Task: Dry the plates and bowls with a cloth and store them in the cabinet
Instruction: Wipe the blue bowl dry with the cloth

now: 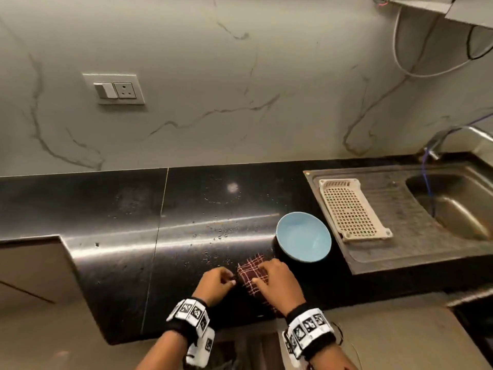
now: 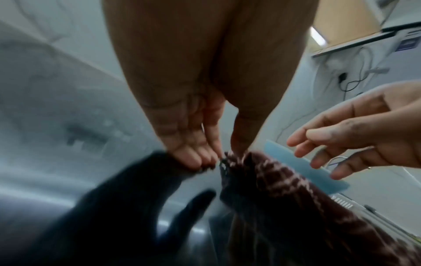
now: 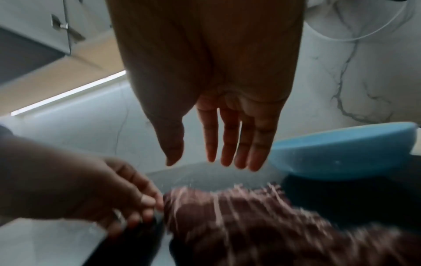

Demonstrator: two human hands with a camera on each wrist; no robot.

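Note:
A light blue bowl (image 1: 304,237) stands open side up on the black counter (image 1: 112,231), next to the sink's drainboard. Just in front of it lies a maroon checked cloth (image 1: 250,276), bunched near the counter's front edge. My left hand (image 1: 232,280) pinches the cloth's left edge between thumb and fingertips, as the left wrist view shows at the cloth (image 2: 284,189). My right hand (image 1: 266,273) hovers over the cloth with straight, spread fingers (image 3: 227,144) and holds nothing. The bowl (image 3: 341,154) sits beyond the right fingertips.
A steel sink (image 1: 453,206) with a faucet (image 1: 453,134) fills the right side. A white perforated tray (image 1: 352,209) lies on the drainboard. Water drops speckle the counter behind the cloth. A wall socket (image 1: 114,89) sits at the back left.

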